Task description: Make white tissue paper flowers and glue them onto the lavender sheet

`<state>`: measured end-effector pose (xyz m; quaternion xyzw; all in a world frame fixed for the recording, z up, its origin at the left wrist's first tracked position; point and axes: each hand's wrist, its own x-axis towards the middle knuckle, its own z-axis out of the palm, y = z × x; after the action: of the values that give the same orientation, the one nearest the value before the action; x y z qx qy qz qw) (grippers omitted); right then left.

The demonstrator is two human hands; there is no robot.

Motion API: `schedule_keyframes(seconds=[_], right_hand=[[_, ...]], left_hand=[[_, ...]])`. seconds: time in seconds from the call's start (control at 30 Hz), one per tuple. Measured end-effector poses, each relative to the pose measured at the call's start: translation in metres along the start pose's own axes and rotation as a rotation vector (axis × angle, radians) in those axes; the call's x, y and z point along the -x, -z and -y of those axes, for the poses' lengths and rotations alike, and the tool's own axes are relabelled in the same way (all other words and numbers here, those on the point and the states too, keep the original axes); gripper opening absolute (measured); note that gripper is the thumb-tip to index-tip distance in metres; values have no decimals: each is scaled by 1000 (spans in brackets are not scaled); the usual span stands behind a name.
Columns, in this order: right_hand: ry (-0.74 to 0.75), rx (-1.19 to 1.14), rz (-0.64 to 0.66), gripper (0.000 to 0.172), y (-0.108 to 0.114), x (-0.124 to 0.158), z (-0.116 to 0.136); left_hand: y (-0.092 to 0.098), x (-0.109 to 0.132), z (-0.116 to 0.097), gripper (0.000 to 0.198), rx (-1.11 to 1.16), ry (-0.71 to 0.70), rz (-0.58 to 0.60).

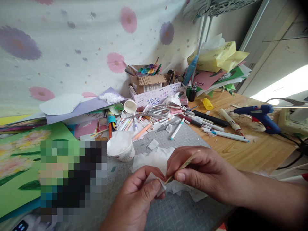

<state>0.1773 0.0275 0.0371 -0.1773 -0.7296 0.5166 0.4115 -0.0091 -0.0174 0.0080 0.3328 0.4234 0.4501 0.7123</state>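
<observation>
Between the thumb and fingers of my left hand (pixel 141 192) is a small piece of white tissue paper (pixel 154 180). My right hand (pixel 202 170) pinches a thin, flat wooden stick (pixel 190 159), slanted so its lower end meets the tissue paper at my left fingertips. Behind and beneath both hands, a loose pile of white tissue pieces (pixel 146 159) lies on the grey cutting mat (pixel 115 195). A white paper cup (pixel 122 150) with white paper in its mouth stands just beyond my left hand.
Many markers (pixel 177 129) and a pair of scissors (pixel 156 112) crowd the mat's far side. A blue glue gun (pixel 261 114) rests at the right. A cardboard box (pixel 146 81) of paints and brushes stands at the back; a green flower picture (pixel 21 170) lies left.
</observation>
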Motion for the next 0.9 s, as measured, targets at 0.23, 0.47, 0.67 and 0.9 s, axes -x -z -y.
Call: schedule_keyframes(seconds=[0.23,0.47,0.67,0.9], right_hand=[[-42,49,1,10,-1,1,1],[-67,101,-7,12,-2,3,1],[-41,100,-13,9,-4,2,0],[-64,61,-18,9,-5,3,-1]], left_hand=[[0,0,-1,15,-41,-26,-28],[-1,0,0,20,-49,-108,-12],[1,0,3,19,-25,-122,13],[2,0,6,28,-54,-85,-41]])
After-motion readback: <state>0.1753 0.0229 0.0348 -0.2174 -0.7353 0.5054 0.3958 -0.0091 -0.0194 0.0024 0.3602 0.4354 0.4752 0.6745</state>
